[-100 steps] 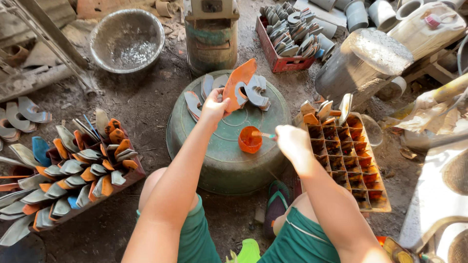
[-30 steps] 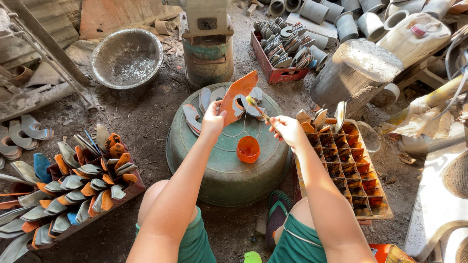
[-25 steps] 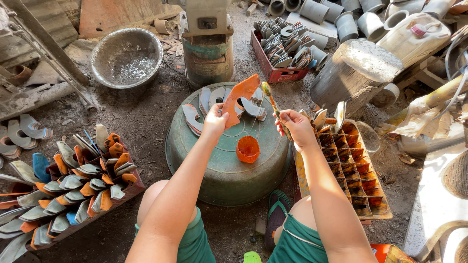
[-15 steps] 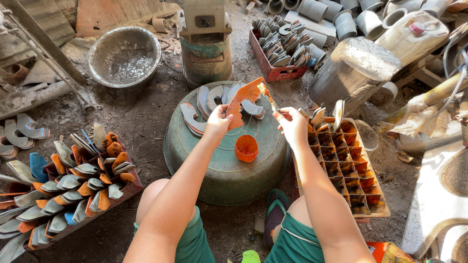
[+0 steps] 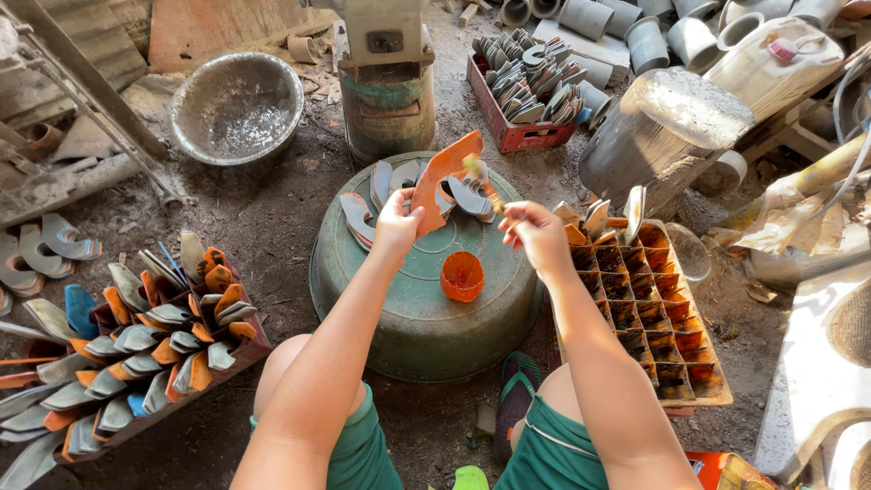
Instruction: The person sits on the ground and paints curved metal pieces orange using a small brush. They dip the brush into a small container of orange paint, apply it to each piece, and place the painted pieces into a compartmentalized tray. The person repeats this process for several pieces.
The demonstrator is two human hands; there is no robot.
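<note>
Above the upturned green basin (image 5: 426, 308), left hand (image 5: 396, 222) clamps an orange-painted blade (image 5: 442, 172); right hand (image 5: 535, 236) pinches what looks like a brush (image 5: 481, 181). Paint could drip from overloaded bristles.

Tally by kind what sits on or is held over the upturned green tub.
Orange curved piece, in the left hand: 1
Brush, in the right hand: 1
Orange cup on the green tub: 1
Grey curved pieces: roughly 5, overlapping
Total: roughly 8
</note>
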